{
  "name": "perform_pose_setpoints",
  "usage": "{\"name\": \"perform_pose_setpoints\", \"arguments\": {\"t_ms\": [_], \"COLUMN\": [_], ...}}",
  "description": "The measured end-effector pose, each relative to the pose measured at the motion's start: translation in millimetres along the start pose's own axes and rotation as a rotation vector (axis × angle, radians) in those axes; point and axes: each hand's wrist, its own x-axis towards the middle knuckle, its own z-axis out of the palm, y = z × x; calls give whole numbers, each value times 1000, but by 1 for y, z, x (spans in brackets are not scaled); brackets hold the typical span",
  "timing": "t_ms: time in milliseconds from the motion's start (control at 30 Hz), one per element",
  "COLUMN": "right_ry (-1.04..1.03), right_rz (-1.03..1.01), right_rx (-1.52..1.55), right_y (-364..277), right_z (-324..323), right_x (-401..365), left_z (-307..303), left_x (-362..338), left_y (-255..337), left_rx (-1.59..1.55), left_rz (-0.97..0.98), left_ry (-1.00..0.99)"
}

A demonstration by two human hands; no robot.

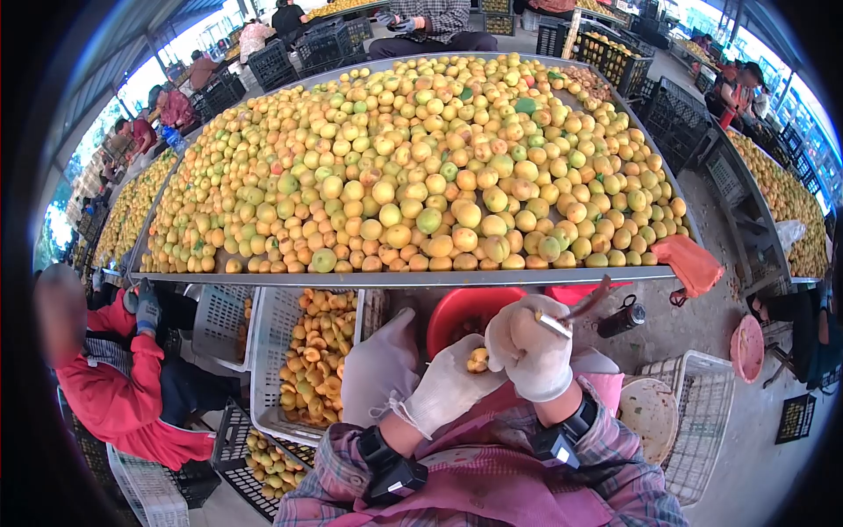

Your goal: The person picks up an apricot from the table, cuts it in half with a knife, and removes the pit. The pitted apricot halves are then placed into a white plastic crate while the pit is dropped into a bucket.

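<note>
A small apricot sits in the curled fingers of the left hand, which wears a white glove and cups the fruit from below, low in the middle of the view and just above the person's lap. The right hand, gloved in white too, is just beside it and slightly above, its fingers pressed together around the handle of a knife, whose dark blade points up and to the right, away from the fruit. Both wrists carry black bands, and the sleeves are pink plaid.

Right behind the hands stands a red bucket, partly hidden by them. To its left a white plastic crate holds cut apricot halves, with a dark crate of whole fruit below it. To the right of the knife a black bottle is tilted, and lower right is a white basket.

Beyond all this a long metal surface carries a broad heap of yellow and orange apricots; an orange cloth hangs at its near right corner. At the left a co-worker in a red jacket sits beside the surface, and more people sit at its far end among dark crates
</note>
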Motion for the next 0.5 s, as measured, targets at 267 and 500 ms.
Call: {"name": "perform_pose_setpoints", "arguments": {"t_ms": [267, 500], "right_ry": [-233, -239], "right_rz": [461, 602], "right_rx": [213, 700], "right_y": [0, 19], "right_z": [-3, -8], "right_x": [5, 3], "left_z": [3, -2], "left_x": [-1, 3], "left_y": [-13, -15], "left_rx": [71, 71], "left_rz": [-71, 29], "left_ry": [-106, -323]}}
